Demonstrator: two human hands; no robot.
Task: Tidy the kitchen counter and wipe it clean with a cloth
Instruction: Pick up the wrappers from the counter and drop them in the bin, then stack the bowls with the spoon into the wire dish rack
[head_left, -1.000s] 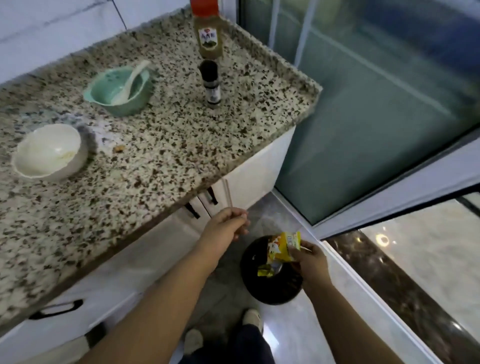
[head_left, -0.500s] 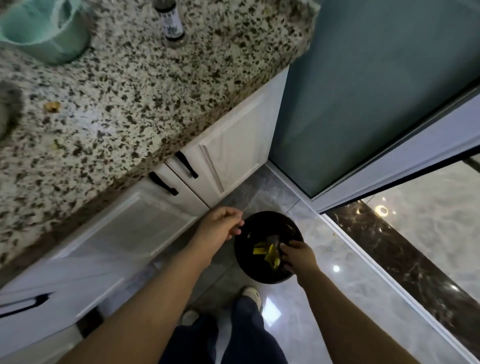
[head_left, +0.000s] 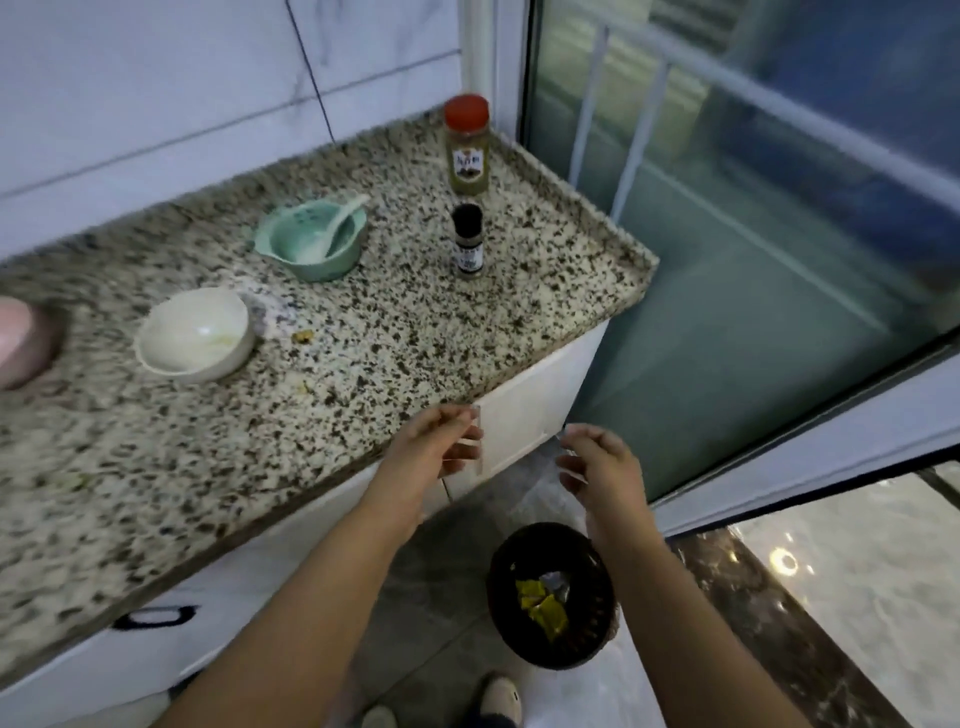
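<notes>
From the head view, the yellow wrapper (head_left: 543, 608) I held a second ago now lies in the black bin (head_left: 553, 592) on the floor. My right hand (head_left: 597, 460) has come up with loosely curled fingers holding nothing. My left hand (head_left: 434, 441) pinches what may be a thin stick; blur hides it. On the counter (head_left: 363, 364) remain the white bowl (head_left: 195, 335) near the front edge, the green bowl (head_left: 311, 239) and two bottles (head_left: 467, 239) toward the back right corner, and crumbs (head_left: 302, 336). No cloth shows.

yellow wrapper (head_left: 543, 605) now in bin (head_left: 597, 649), right hand (head_left: 597, 465) emptied, raised
</notes>
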